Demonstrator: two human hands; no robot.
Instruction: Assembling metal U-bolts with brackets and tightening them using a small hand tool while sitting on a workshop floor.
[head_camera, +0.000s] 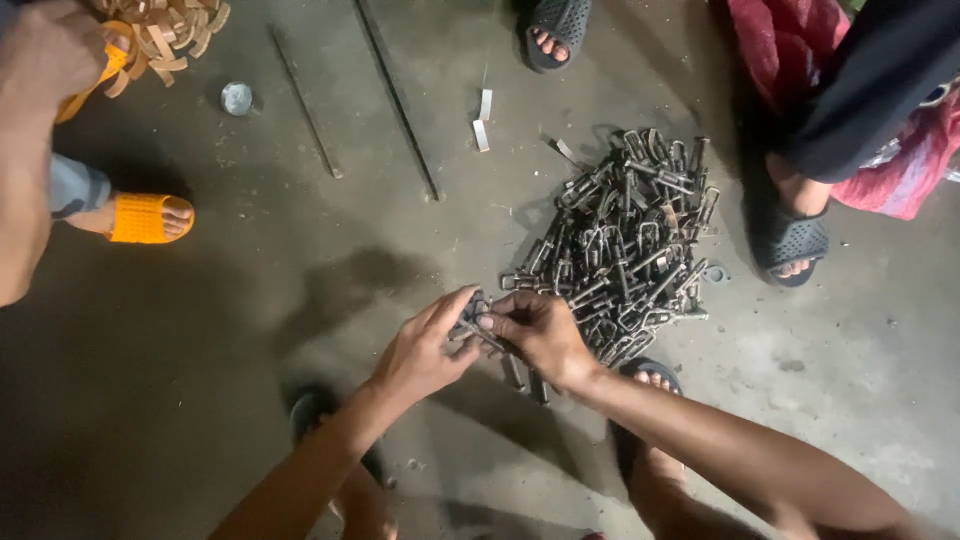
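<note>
The left hand (425, 345) and right hand (540, 335) meet low over the floor (200, 400), both sets of fingers closed on one small dark metal link (475, 325) held between them. The left pinches it with thumb and forefinger; the right wraps it from the other side. The link sits just off the near edge of a pile (625, 245) of similar links, and a few loose ones lie under the right wrist.

The piece is small and shared between two grips, so it could slip and fall back among its look-alikes, where it would be hard to pick out. The pile is tangled, and a tug on one link may drag others along. The metal edges look rough and could nick a fingertip. Bare toes in sandals sit close to the heap, so a dropped link could land on a foot.

The floor is bare grey concrete, stained and dusty, dimly lit. Two thin rods (395, 100) lie across it at the top, with a small round cap (237, 98) and pale scraps (482, 120) nearby. Other people sit around: an orange sandal (148, 218) at left, black sandals (795, 245) at top and right, red cloth (800, 50) in the upper right corner. A heap of tan pieces (165, 35) lies in the upper left.
</note>
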